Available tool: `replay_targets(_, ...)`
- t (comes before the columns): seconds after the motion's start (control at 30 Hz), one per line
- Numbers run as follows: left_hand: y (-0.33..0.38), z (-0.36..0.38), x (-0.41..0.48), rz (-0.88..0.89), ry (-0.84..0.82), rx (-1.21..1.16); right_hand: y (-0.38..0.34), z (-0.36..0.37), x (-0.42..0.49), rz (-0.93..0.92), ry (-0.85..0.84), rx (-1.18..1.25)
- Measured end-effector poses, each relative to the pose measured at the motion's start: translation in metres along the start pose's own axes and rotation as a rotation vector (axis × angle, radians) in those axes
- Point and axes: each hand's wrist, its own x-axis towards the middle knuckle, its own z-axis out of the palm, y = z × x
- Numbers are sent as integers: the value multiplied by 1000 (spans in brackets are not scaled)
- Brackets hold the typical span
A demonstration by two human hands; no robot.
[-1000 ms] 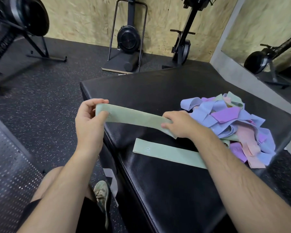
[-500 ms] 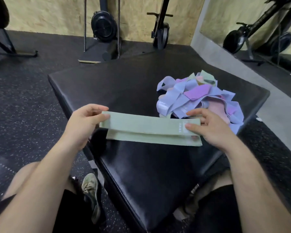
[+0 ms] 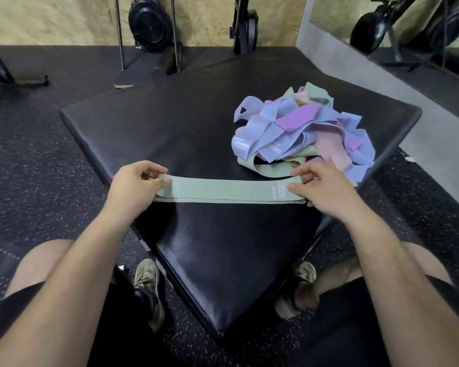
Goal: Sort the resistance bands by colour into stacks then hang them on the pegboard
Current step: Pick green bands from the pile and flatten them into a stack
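Looking down from my head, exercise machines (image 3: 150, 22) stand by the far wall and a shoe (image 3: 146, 276) shows beside the near corner of the black padded box (image 3: 196, 128). A tangled pile of bands (image 3: 302, 128), lilac, purple, pink and green, sits on the box's right side. One green loop (image 3: 265, 168) trails out of it just behind my right hand (image 3: 326, 192). The green band (image 3: 223, 190) lies flat and straight across the box's near part, with white print near its right end. My left hand (image 3: 135, 186) pinches its left end and my right hand pinches the other.
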Motion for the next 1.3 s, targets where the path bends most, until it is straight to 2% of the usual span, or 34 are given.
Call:
replay_targets(0.47, -2, 0, -4, 61, -13, 192, 5, 1, -2, -29, 14, -64)
replay_targets(0.6, -3, 0, -6, 94, -49, 128, 6, -1, -5, -75, 25, -221)
replay_targets(0.73, -5, 2, -6, 188, -70, 268, 4, -1, -6, -87, 2, -365)
replay_targets(0.83, 1, 3, -7, 219, -52, 301, -3, 0, -9, -168, 101, -318)
replay_targets(0.93, 16, 11, -6, 241, 60, 391, -21, 12, -9, -293, 155, -251)
replay_targets(1.03, 39, 30, -8, 310, 90, 329, -37, 35, -7, -304, 69, -329)
replay_targets(1.17, 55, 63, -13, 355, -16, 232, -43, 57, -3, -287, -62, -564)
replay_targets(1.23, 55, 74, -14, 356, -59, 212, -46, 59, 2, -286, -60, -520)
replay_targets(1.3, 53, 79, -11, 352, -97, 168, -51, 59, 7, -309, -22, -340)
